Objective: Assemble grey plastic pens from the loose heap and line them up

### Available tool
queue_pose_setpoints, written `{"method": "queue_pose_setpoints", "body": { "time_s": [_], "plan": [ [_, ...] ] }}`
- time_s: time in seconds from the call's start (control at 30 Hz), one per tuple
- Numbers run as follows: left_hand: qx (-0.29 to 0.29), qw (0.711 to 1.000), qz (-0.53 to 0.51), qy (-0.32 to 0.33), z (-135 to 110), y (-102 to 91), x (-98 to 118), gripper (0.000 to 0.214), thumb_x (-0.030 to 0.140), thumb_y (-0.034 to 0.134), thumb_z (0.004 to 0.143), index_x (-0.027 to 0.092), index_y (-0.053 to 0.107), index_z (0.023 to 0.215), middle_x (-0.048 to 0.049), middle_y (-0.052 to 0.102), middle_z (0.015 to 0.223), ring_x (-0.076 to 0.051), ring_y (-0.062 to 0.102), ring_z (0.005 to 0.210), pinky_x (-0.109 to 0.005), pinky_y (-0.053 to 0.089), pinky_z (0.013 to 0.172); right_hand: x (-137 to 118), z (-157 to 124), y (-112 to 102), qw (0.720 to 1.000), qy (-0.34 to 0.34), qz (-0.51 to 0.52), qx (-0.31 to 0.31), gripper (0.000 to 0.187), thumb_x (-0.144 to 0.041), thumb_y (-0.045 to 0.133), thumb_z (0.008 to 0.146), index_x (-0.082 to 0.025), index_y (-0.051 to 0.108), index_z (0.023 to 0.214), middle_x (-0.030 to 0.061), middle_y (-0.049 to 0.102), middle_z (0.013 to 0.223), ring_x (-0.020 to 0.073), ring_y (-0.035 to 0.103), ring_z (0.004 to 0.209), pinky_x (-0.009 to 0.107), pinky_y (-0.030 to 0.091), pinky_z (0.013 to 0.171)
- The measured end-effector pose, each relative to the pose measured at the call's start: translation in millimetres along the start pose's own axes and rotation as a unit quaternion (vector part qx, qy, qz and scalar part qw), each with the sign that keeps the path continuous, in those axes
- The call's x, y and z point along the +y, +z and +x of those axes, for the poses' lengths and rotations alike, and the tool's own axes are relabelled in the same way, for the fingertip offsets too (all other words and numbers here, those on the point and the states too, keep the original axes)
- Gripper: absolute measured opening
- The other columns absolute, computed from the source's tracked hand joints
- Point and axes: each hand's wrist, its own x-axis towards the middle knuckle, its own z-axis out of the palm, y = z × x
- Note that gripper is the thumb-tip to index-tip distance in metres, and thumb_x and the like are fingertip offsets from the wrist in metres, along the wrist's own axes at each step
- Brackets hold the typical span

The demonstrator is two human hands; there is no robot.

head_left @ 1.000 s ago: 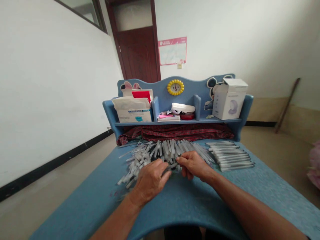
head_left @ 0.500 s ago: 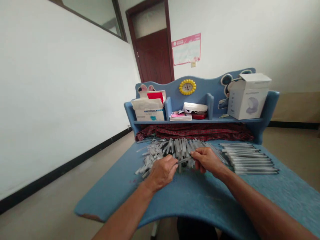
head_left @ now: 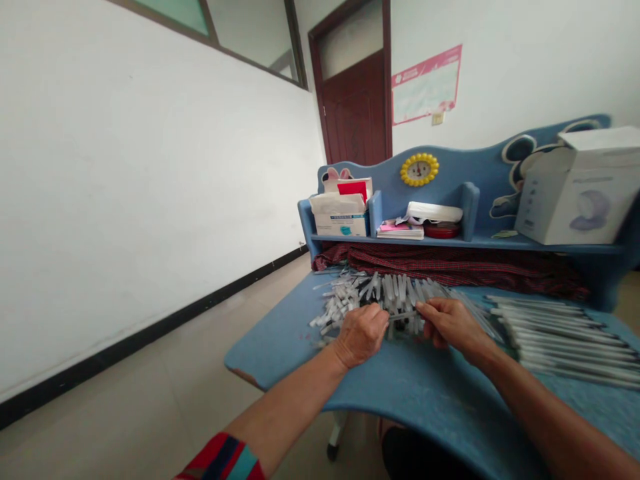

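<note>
A thin, greyish pen (head_left: 403, 316) stretches between my two hands, just above the blue table. My left hand (head_left: 364, 333) is closed around its left end, and the fingers cover that end. At the other end, my right hand (head_left: 445, 323) pinches it between thumb and fingertips. Behind and left of my hands spreads a pile of small translucent pen parts (head_left: 343, 297), with longer pale pieces (head_left: 397, 287) standing out at its back. To the right of my right hand, a row of finished-looking pens (head_left: 565, 340) lies side by side, with dark tips toward the right.
The blue table (head_left: 280, 347) has a curved front edge. A dark red checked cloth (head_left: 450, 267) lies under the shelf (head_left: 485, 239) at the back. On that shelf stand a mask box (head_left: 340, 223), a red round tin (head_left: 442, 231) and a large white box (head_left: 575, 193).
My view has turned left, so the table and everything on it appear farther right. Both hands still hold the pen between them, in much the same pose.
</note>
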Motion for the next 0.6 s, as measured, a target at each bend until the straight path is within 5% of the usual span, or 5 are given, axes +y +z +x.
{"method": "queue_pose_setpoints", "body": {
  "time_s": [0.13, 0.27, 0.6],
  "plan": [
    [0.016, 1.0, 0.011, 0.006, 3.1, 1.4, 6.8, 0.017, 0.019, 0.038, 0.087, 0.017, 0.052, 0.076, -0.0025, 0.05, 0.069, -0.014, 0.049, 0.064, -0.026, 0.04, 0.059, -0.7, -2.6, -4.4, 0.99, -0.124, -0.073, 0.012, 0.032, -0.046, 0.049, 0.077, -0.018, 0.061, 0.085, -0.0012, 0.06, 0.059, 0.0121, 0.054, 0.048, 0.022, 0.038, 0.045],
    [0.028, 0.999, 0.028, 0.021, 3.3, 2.1, 9.2, 0.02, 0.017, 0.036, 0.087, 0.017, 0.052, 0.075, -0.0027, 0.049, 0.068, -0.014, 0.049, 0.064, -0.026, 0.039, 0.059, -2.7, -6.2, -6.0, 0.95, -0.23, -0.208, -0.006, 0.025, -0.036, 0.048, 0.079, -0.018, 0.064, 0.071, -0.0005, 0.061, 0.062, 0.0132, 0.055, 0.06, 0.023, 0.037, 0.057],
    [0.008, 0.999, -0.034, -0.016, 4.9, -8.1, 1.6, 0.018, 0.021, 0.039, 0.087, 0.016, 0.056, 0.091, -0.006, 0.057, 0.086, -0.015, 0.055, 0.079, -0.026, 0.044, 0.07, 8.0, -0.7, -4.1, 0.939, -0.206, -0.273, -0.031, 0.025, -0.036, 0.046, 0.079, -0.018, 0.061, 0.069, -0.0019, 0.054, 0.055, 0.0115, 0.047, 0.052, 0.023, 0.03, 0.05]
  ]
}}
